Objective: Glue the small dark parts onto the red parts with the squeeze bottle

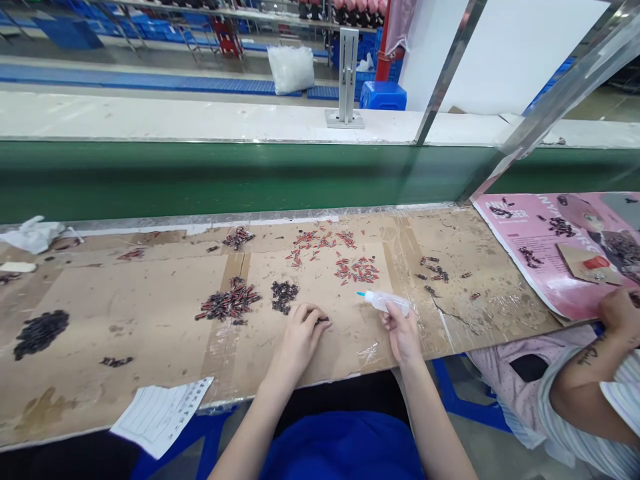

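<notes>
My left hand (304, 328) rests low over the cardboard, its fingers pinched on a small dark piece (322, 320). In my right hand (404, 328) is a translucent squeeze bottle (389, 302), tilted so its blue-tipped nozzle points left. Just beyond my left fingers lies a pile of small black parts (285, 296). Left of that sits a larger heap of dark red and black pieces (229, 301). Ahead of the nozzle, small red pieces (357, 270) are spread out, with more red pieces (323, 240) behind them.
A black heap (41, 332) and a printed paper sheet (163, 415) lie on the left. Scattered dark pieces (436, 272) lie right of the bottle. A co-worker's hand (620, 313) is beside a pink poster (550, 267). A green panel (210, 177) borders the cardboard-covered table (165, 333).
</notes>
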A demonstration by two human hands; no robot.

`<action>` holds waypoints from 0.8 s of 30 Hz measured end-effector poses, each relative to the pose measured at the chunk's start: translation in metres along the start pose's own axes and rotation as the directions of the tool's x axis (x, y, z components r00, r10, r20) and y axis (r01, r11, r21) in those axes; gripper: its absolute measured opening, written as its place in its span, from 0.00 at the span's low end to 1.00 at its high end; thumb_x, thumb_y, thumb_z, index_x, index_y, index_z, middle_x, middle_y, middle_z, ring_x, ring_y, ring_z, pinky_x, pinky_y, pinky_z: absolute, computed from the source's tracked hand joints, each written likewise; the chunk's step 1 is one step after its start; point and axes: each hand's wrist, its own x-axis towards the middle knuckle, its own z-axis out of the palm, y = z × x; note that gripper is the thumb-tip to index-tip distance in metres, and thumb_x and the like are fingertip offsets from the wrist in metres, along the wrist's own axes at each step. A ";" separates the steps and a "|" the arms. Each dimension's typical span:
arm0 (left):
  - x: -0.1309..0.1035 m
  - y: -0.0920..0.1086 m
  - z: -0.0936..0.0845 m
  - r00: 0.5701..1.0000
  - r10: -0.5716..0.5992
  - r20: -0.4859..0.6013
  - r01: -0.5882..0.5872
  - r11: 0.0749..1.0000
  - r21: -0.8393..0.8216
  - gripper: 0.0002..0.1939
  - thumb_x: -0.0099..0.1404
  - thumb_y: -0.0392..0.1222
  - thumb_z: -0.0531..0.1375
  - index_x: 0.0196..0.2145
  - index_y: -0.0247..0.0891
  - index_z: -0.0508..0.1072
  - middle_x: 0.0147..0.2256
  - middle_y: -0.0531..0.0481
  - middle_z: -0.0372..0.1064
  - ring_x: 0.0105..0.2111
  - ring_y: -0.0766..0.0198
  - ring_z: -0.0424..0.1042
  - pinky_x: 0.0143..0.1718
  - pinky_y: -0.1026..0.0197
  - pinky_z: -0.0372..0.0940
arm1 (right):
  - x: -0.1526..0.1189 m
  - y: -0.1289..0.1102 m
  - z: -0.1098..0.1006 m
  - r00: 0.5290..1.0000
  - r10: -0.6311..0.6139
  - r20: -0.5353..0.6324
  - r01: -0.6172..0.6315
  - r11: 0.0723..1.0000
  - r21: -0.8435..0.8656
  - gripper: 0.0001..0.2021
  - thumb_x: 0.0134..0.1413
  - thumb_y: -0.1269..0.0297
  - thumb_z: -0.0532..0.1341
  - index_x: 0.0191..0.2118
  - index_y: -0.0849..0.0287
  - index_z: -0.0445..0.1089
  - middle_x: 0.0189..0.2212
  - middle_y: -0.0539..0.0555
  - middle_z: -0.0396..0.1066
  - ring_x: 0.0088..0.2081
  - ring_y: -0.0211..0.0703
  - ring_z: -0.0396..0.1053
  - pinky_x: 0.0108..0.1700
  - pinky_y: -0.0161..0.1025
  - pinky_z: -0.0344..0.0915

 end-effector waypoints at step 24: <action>0.015 -0.004 0.015 0.996 -0.081 0.049 0.087 0.985 -0.151 0.06 0.64 0.41 0.60 0.34 0.43 0.78 0.35 0.48 0.75 0.39 0.57 0.71 0.42 0.53 0.68 | -0.001 0.010 0.016 0.980 -0.186 0.074 0.200 0.902 -0.382 0.11 0.41 0.55 0.66 0.23 0.59 0.73 0.20 0.54 0.75 0.23 0.43 0.69 0.27 0.38 0.66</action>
